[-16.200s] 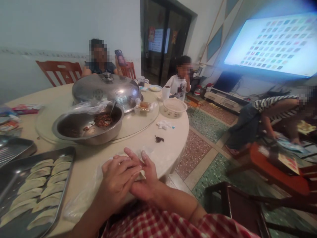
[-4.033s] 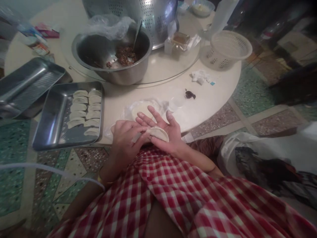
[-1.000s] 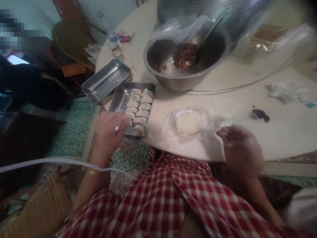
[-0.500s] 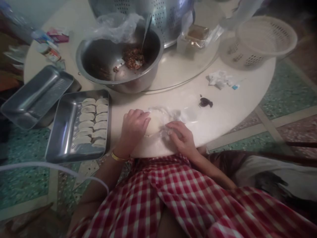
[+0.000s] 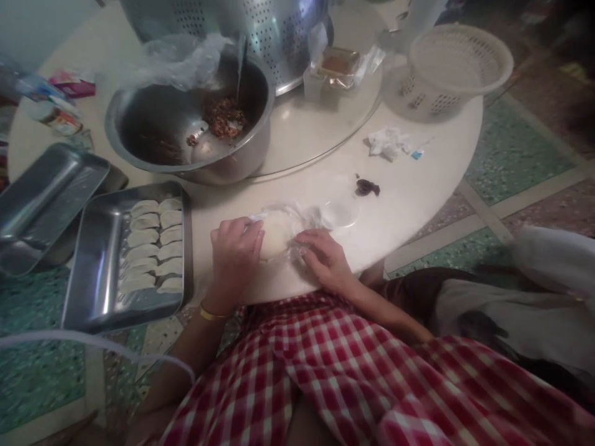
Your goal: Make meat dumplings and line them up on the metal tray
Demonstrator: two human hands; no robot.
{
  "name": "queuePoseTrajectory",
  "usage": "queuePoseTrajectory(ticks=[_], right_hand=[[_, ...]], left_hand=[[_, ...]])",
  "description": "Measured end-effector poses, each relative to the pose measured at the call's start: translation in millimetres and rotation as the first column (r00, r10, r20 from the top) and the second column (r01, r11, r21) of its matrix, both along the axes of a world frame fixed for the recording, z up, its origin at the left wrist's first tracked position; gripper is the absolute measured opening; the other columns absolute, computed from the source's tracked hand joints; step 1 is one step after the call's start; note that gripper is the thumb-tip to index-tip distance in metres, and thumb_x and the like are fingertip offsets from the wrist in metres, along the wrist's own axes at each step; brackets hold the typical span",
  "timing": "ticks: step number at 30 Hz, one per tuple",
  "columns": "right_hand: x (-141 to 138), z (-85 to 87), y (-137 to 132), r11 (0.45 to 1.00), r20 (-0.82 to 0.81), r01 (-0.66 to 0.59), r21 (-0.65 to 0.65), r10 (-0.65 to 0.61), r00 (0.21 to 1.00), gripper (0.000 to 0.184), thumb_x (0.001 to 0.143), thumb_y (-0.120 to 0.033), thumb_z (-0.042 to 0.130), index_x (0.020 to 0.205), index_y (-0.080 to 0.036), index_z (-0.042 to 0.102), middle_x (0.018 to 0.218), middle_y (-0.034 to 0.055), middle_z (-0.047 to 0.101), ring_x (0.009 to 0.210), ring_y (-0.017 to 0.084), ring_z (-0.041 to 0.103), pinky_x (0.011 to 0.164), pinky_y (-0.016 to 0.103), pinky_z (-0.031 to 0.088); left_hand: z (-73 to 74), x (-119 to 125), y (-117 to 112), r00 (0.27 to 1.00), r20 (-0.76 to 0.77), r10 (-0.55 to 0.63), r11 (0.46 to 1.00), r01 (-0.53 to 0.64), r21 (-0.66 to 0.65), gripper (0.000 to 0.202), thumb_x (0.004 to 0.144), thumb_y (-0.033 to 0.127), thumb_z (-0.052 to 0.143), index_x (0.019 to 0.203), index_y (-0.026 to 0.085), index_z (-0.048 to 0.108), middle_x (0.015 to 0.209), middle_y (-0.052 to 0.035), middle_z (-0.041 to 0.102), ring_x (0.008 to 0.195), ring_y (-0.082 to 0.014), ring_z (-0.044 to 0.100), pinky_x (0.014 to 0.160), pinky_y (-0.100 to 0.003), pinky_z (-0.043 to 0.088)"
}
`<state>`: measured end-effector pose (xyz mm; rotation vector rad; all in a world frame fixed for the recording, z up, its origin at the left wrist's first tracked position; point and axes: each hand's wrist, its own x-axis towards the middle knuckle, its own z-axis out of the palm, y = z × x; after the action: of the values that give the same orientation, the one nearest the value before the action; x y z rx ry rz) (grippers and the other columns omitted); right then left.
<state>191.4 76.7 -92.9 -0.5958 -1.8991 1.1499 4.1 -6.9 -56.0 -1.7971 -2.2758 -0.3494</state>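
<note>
Pale round dumpling wrappers [image 5: 275,236] lie in a crumpled clear plastic bag [image 5: 313,215] near the table's front edge. My left hand [image 5: 238,253] is closed over their left side, fingers curled at the rim. On the opposite side my right hand [image 5: 328,257] pinches at the bag's edge with thumb and forefinger; whether a wrapper's rim is also in that pinch cannot be made out. Folded dumplings [image 5: 143,238] lie in two rows in a metal tray [image 5: 95,266] left of my hands.
Behind the tray stands a steel bowl [image 5: 242,162] with dark minced filling [image 5: 223,118] and a spoon. A large colander [image 5: 288,37], a plastic box [image 5: 320,80] and a white basket [image 5: 446,93] stand farther back. Crumpled tissue [image 5: 388,144] and a dark scrap [image 5: 367,188] lie at right.
The camera view has turned to the right, so the table's things appear farther left. Both hands stay at the wrappers with little visible change in their grip.
</note>
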Motion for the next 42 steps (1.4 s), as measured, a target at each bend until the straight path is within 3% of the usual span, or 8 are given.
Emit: queuePoseTrajectory(ticks=[5, 12, 20, 23, 26, 31, 42], right_hand=[[0, -2.0, 0, 1.000, -0.004, 0.002, 0.008, -0.002, 1.000, 0.021, 0.091, -0.023, 0.058, 0.107, -0.025, 0.071, 0.105, 0.0084, 0.072, 0.101, 0.021, 0.067, 0.090, 0.041, 0.056], [-2, -0.8, 0, 1.000, 0.025, -0.008, 0.014, 0.007, 1.000, 0.022, 0.093, -0.026, 0.055, 0.108, -0.023, 0.071, 0.107, 0.0091, 0.072, 0.104, 0.021, 0.066, 0.094, 0.042, 0.055], [-7, 4.2, 6, 0.999, 0.048, 0.015, 0.038, -0.017, 0.999, 0.021, 0.092, -0.026, 0.055, 0.106, -0.023, 0.071, 0.107, 0.0097, 0.072, 0.103, 0.021, 0.067, 0.094, 0.043, 0.055], [-11, 5.9, 8, 0.999, 0.083, 0.008, 0.039, -0.011, 0.996, 0.022, 0.092, -0.026, 0.054, 0.106, -0.024, 0.071, 0.108, 0.0091, 0.072, 0.104, 0.022, 0.066, 0.095, 0.045, 0.054], [-15, 6.5, 7, 0.999, 0.080, 0.011, 0.053, -0.015, 0.997, 0.022, 0.092, -0.027, 0.055, 0.106, -0.024, 0.071, 0.108, 0.0089, 0.072, 0.104, 0.022, 0.066, 0.095, 0.044, 0.055], [-16, 4.9, 6, 0.996, 0.060, 0.018, 0.091, -0.024, 0.998, 0.021, 0.092, -0.024, 0.055, 0.105, -0.022, 0.071, 0.105, 0.0103, 0.072, 0.102, 0.021, 0.067, 0.092, 0.042, 0.056], [-13, 3.3, 8, 0.999, 0.068, 0.002, 0.053, -0.006, 0.998, 0.022, 0.092, -0.027, 0.055, 0.107, -0.023, 0.071, 0.106, 0.0094, 0.072, 0.103, 0.021, 0.066, 0.093, 0.044, 0.055]], left_hand=[[-4.3, -1, 2, 1.000, 0.004, -0.008, 0.999, 0.008, 0.033, 0.021, 0.094, 0.027, 0.052, 0.098, 0.021, 0.071, 0.098, -0.0096, 0.070, 0.088, -0.0277, 0.055, 0.070, -0.040, 0.033], [-9.5, -11, 17, 0.975, 0.214, 0.062, 0.997, -0.072, 0.038, 0.015, 0.089, 0.028, 0.055, 0.084, 0.021, 0.067, 0.088, -0.0064, 0.068, 0.087, -0.0249, 0.055, 0.081, -0.039, 0.040], [5.3, -10, 5, 0.870, 0.492, -0.035, 0.994, -0.019, 0.104, 0.015, 0.088, 0.029, 0.052, 0.080, 0.021, 0.062, 0.083, -0.0038, 0.067, 0.085, -0.0207, 0.058, 0.084, -0.038, 0.046], [5.6, -10, 4, 0.899, 0.437, -0.009, 0.997, -0.026, 0.072, 0.018, 0.090, 0.031, 0.052, 0.090, 0.020, 0.066, 0.089, -0.0060, 0.068, 0.088, -0.0229, 0.058, 0.085, -0.040, 0.044], [1.5, -11, 8, 0.960, 0.279, 0.016, 0.998, -0.030, 0.048, 0.024, 0.091, 0.033, 0.053, 0.102, 0.021, 0.070, 0.092, -0.0083, 0.069, 0.088, -0.0257, 0.056, 0.082, -0.042, 0.041], [-3.3, -8, 11, 0.996, 0.089, -0.023, 1.000, 0.022, 0.016, 0.021, 0.093, 0.032, 0.055, 0.099, 0.024, 0.074, 0.091, -0.0088, 0.068, 0.089, -0.0278, 0.053, 0.073, -0.040, 0.034], [-6.0, -2, 10, 0.986, 0.168, 0.009, 0.999, -0.014, 0.031, 0.017, 0.092, 0.029, 0.053, 0.087, 0.022, 0.067, 0.093, -0.0082, 0.065, 0.092, -0.0265, 0.054, 0.082, -0.042, 0.039]])
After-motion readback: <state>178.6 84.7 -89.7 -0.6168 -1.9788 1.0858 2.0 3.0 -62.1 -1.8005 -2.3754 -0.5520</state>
